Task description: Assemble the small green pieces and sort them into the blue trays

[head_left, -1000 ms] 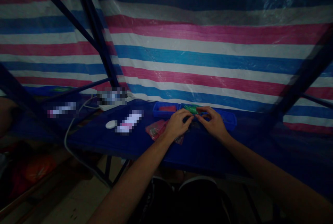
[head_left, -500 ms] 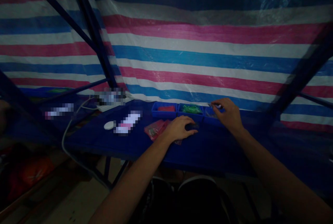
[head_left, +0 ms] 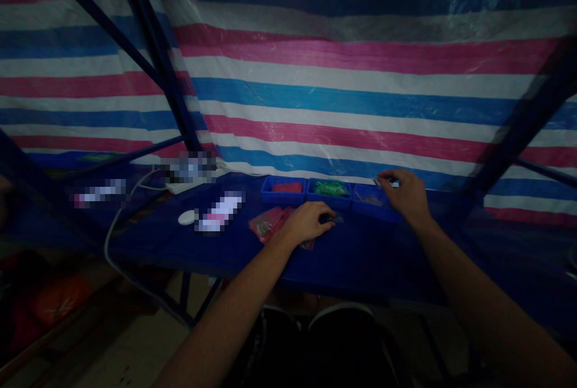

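My left hand (head_left: 310, 221) rests low over the table, thumb and fingers closed on the edge of a small clear plastic bag (head_left: 339, 218). Partly beneath that hand and wrist lie pink-red plastic bags (head_left: 267, 223) with small pieces inside. My right hand (head_left: 408, 193) is raised above the right end of the trays, its fingertips pinched on a tiny pale item too small to name. Below and left of it is a blue tray (head_left: 383, 212) with small dull pieces. Beside this stand a blue tray with green pieces (head_left: 331, 188) and another with pink-red pieces (head_left: 287, 188).
On the blue table (head_left: 360, 262) to the left are a white round object (head_left: 187, 217) and a blurred-out phone-like thing (head_left: 220, 212). A white power strip (head_left: 184, 185) with a cable (head_left: 109, 238) lies behind. Blue metal posts (head_left: 174, 93) and a striped sheet (head_left: 338, 87) enclose the table.
My right hand has moved a little right, uncovering more of the right tray. The left hand's thumb and fingers have drawn slightly closer together at the clear bag.
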Motion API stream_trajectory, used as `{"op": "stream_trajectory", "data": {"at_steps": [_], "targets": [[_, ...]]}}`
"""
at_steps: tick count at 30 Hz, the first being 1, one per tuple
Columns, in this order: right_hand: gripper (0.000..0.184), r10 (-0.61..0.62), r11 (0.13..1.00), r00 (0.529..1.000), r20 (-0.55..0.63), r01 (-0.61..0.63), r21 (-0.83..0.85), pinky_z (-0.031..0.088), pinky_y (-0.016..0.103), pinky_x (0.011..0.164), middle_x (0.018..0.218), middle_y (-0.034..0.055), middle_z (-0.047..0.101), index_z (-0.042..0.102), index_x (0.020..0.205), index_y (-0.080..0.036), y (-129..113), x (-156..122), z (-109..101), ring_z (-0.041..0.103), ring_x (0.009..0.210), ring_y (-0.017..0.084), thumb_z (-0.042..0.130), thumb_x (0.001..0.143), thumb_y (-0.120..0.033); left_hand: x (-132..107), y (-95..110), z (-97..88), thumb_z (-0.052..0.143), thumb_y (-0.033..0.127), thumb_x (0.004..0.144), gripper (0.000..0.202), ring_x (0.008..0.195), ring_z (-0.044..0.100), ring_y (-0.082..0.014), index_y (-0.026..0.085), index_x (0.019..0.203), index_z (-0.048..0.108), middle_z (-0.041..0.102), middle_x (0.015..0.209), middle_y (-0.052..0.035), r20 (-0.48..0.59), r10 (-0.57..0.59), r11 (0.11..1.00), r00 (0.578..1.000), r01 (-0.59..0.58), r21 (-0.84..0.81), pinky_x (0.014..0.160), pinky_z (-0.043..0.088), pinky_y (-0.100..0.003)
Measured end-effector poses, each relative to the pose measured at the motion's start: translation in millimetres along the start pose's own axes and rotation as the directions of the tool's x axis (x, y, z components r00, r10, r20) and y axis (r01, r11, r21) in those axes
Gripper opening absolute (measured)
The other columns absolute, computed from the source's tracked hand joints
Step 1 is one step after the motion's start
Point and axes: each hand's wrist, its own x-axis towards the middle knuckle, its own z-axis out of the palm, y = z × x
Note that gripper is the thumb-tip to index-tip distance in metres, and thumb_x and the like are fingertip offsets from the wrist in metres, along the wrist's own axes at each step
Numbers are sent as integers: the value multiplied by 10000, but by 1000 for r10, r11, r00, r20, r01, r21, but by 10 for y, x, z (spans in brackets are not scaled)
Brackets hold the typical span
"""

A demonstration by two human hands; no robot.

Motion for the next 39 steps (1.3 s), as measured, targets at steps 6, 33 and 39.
{"op": "stream_trajectory", "data": {"at_steps": [6, 33, 39], "targets": [[421, 226, 944, 954, 196, -264, 196, 534, 383, 802, 919, 76, 790, 785, 942, -215, -90, -6, -26, 727, 859, 262, 718, 815, -610, 5, 0, -7, 714, 302, 866, 242, 948, 718, -201, 226, 1085, 782, 774, 1057, -53, 34, -34, 999, 999, 34, 12, 890, 549, -305], [526, 12, 983, 944, 330, 50, -178, 507, 375, 809, 983, 137, 790, 771, 984, -198, -192, -112, 52, 728, 899, 294, 388, 1031, -555, 12, 65, -46, 631, 328, 933, 252, 989, 726, -199, 230, 1122, 764, 779, 1104, -44, 72, -18, 999, 997, 15, 38, 888, 542, -300], [412, -202, 977, 955, 216, 212, -25, 504, 415, 909, 1012, 119, 763, 737, 1005, -201, -373, -138, 38, 683, 996, 295, 443, 1034, -488, 12, 121, -92, 561, 186, 928, 272, 963, 719, -188, 213, 1140, 729, 769, 1099, -35, -10, -38, 999, 999, 38, 34, 891, 536, -302]]}}
